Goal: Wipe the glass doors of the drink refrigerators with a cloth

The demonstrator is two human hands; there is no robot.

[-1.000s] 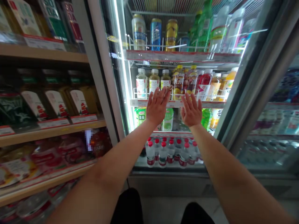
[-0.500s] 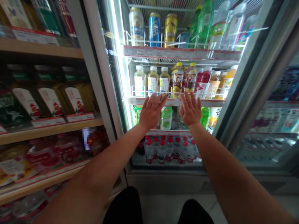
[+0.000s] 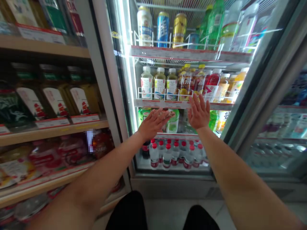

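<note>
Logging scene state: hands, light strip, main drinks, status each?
Left bare hand, open, fingers extended
Right bare hand, open, fingers extended
White vertical light strip, lit
Blue metal can, upright
Gold metal can, upright
Clear red-capped plastic bottles, upright, capped
White-capped pale-labelled bottles, upright, capped

The bare left grip partly hides the green-and-white labelled bottle; the small brownish patch at its fingertips is too blurred to identify. The top edge crops the tall green bottle, the bottom edge 2 black-clad legs. Lettering on red-edged white price labels is illegible.
</note>
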